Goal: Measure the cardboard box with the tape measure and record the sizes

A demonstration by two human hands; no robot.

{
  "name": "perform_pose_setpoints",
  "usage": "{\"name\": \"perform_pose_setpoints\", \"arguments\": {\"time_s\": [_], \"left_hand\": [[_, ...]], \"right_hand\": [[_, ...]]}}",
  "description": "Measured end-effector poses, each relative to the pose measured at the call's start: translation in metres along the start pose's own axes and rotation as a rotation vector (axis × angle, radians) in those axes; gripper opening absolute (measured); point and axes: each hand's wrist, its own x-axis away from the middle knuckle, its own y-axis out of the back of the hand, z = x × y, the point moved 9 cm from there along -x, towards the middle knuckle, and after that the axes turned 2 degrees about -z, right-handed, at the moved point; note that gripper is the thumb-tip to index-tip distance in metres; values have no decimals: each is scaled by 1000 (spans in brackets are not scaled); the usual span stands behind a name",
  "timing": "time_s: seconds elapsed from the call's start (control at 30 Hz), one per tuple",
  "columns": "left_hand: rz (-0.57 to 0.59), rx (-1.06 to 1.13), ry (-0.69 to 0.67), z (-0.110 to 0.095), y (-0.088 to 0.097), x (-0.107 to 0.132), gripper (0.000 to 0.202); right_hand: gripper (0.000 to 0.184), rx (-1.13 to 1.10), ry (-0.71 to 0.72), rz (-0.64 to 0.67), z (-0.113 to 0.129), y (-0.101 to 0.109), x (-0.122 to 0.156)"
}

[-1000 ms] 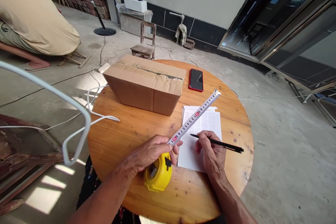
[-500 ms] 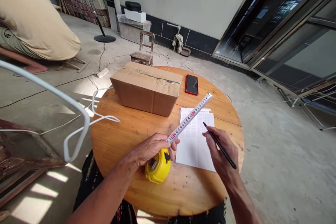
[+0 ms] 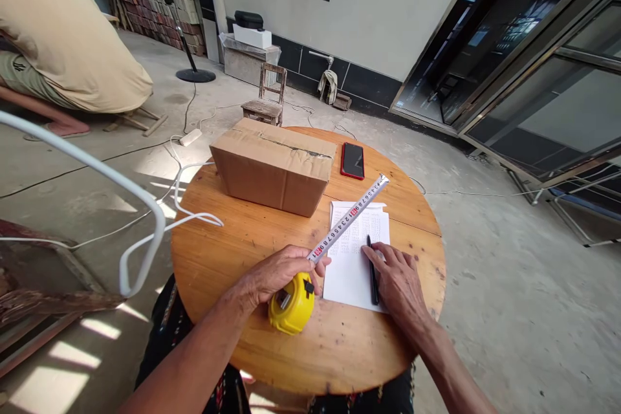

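My left hand point(image 3: 284, 275) is closed around a yellow tape measure point(image 3: 292, 304), fingers gripping near where the blade comes out. The extended blade point(image 3: 347, 220) slants up and right across the paper, its hooked end beyond the sheet's top edge. My right hand point(image 3: 400, 278) lies flattened, palm down, at the right edge of the white paper point(image 3: 344, 278). Under its fingertips a black pen point(image 3: 373, 278) lies on the sheet, touched but not wrapped by the fingers. Rows of small writing fill the paper's upper part.
A cardboard box point(image 3: 272, 174) and a red-edged phone point(image 3: 352, 160) sit at the far side of the round wooden table point(image 3: 233, 239). A white curved tube point(image 3: 158, 226) crosses at left. Beyond are a small chair point(image 3: 266, 103) and a bent-over person point(image 3: 72, 39).
My right hand has lowered the pen from a writing grip onto the paper, flattening over it and moving slightly left. My left hand and the tape measure stay about where they were.
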Motion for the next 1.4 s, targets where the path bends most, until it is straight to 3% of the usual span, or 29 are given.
{"name": "perform_pose_setpoints", "arguments": {"time_s": [0.23,0.43,0.67,1.4], "left_hand": [[2,21,9,4,1,-1,13],[13,8,4,2,-1,-2,13],[17,27,-11,5,0,-2,15],[4,31,-13,3,-1,-3,15]], "right_hand": [[48,-173,-90,-67,-17,2,30],[35,-242,-252,-79,-27,0,53],[44,-118,-236,28,-13,-9,45],[44,-211,-273,-44,-20,-9,49]]}}
